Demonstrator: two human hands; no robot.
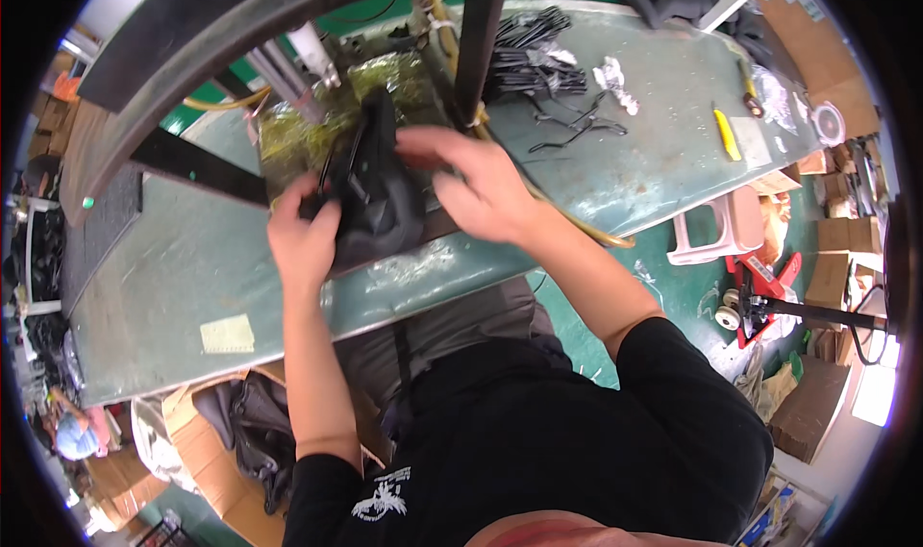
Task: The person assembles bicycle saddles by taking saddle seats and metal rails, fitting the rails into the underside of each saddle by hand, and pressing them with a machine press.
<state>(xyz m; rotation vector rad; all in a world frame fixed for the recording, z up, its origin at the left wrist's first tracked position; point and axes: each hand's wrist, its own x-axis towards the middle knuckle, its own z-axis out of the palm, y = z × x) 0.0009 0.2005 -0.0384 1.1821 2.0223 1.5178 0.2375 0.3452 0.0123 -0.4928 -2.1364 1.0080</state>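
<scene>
With my left hand [304,228] pinching a black part [312,204] and right hand [484,189] loosely spread, I should steady the saddle [392,199] between them.

The head camera looks steeply down and forward from above the wearer's black shirt [567,451], which looms near the lens and fills the lower middle. The fingers [435,143] appear farther off, near the centre, over the bench [663,143]. The wide fisheye bends the bench's edges and catches floor [673,302] at right.
</scene>
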